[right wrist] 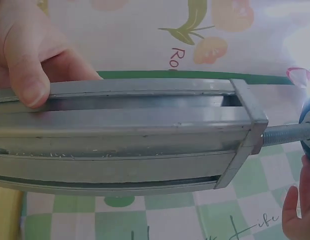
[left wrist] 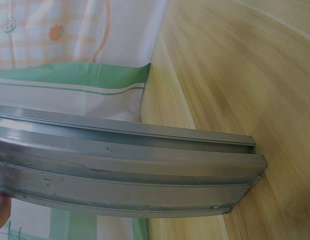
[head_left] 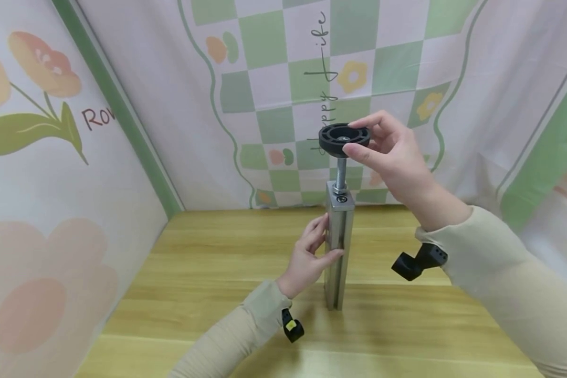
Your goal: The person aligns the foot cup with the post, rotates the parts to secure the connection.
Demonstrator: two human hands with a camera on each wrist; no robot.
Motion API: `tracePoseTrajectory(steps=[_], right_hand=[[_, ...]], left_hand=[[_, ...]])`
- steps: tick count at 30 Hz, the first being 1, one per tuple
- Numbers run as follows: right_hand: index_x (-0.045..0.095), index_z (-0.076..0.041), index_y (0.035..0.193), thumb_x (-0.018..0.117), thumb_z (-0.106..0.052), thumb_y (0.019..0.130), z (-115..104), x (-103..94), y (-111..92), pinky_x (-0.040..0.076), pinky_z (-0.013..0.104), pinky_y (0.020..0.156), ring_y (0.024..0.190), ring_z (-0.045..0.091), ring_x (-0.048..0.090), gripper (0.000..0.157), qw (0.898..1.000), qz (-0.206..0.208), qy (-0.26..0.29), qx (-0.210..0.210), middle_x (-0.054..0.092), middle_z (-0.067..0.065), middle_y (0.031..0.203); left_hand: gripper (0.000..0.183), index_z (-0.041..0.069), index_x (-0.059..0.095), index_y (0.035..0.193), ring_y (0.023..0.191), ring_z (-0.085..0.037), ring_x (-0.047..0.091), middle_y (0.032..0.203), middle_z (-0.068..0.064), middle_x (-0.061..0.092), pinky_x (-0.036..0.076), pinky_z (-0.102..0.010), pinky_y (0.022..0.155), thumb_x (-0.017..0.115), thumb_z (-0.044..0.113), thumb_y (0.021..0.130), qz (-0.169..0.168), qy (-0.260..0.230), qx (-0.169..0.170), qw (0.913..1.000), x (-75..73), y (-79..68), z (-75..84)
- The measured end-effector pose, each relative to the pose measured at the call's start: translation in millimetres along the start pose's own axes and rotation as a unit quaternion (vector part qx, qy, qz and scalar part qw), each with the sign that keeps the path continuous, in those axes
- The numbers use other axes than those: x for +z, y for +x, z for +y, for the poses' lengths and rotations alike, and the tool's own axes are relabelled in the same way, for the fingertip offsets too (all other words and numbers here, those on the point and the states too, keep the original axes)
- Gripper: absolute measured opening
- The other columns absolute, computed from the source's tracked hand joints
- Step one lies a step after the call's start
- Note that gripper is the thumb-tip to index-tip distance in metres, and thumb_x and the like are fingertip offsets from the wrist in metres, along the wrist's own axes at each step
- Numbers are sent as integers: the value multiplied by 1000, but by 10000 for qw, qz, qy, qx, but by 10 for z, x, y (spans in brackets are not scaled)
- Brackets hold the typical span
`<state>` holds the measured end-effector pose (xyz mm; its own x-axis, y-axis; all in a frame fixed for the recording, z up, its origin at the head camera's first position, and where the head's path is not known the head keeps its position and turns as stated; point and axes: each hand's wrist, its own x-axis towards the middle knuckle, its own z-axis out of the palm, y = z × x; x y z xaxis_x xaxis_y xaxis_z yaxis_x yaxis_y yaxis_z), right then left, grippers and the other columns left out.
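Note:
An aluminium profile [head_left: 334, 286] stands upright on the table, its lower end on the wood in the left wrist view. My left hand [head_left: 308, 258] grips it around mid-height, thumb on the near side. On top, an end plate [head_left: 332, 198] carries a nut and a threaded rod [head_left: 342, 170]. A round black levelling foot [head_left: 328, 140] tops the rod, ribbed face up. My right hand [head_left: 399, 155] pinches its rim between thumb and fingers. From the right wrist, the profile's long slots [right wrist: 135, 104] and the rod [right wrist: 287, 134] show; the foot is mostly cut off.
The wooden table [head_left: 193, 278] spreads around the profile's base. Behind it hangs a green and white checked curtain [head_left: 264, 37], close to the table's far edge. A flower-printed curtain [head_left: 23, 189] borders the left side. Each wrist wears a small black camera mount [head_left: 416, 262].

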<state>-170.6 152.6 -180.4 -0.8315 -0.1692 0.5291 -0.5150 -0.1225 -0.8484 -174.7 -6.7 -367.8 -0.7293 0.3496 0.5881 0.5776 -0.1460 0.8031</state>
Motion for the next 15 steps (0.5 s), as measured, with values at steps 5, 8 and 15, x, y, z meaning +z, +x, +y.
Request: tracePoseTrajectory(steps=[5,8,15], right_hand=[[60,-14,100,71,-2,82,-23,31,-4,52,15,73,83,15,60,25,9991,213,-376,-42,63,2,99],[58,-14,101,75,-8,80,-39,57,-13,50,15,72,84,14,59,27,9948,388,-938,-79,61,0,96],[56,-15,97,78,-11,77,-47,132,-9,45,18,76,82,13,57,30,9802,801,-1794,-261,57,-5,93]], left_hand=[[67,-10,32,140,124,-37,44,143,-26,33,44,-35,104,63,-15,81,-9,1,8,10000,-3,1,0],[68,-10,31,140,124,-37,44,143,-26,33,44,-34,104,63,-15,81,-17,-2,-15,10000,-3,-1,-1],[68,-11,32,140,124,-37,44,142,-26,34,44,-34,104,64,-15,81,-7,44,49,10000,-3,1,-2]])
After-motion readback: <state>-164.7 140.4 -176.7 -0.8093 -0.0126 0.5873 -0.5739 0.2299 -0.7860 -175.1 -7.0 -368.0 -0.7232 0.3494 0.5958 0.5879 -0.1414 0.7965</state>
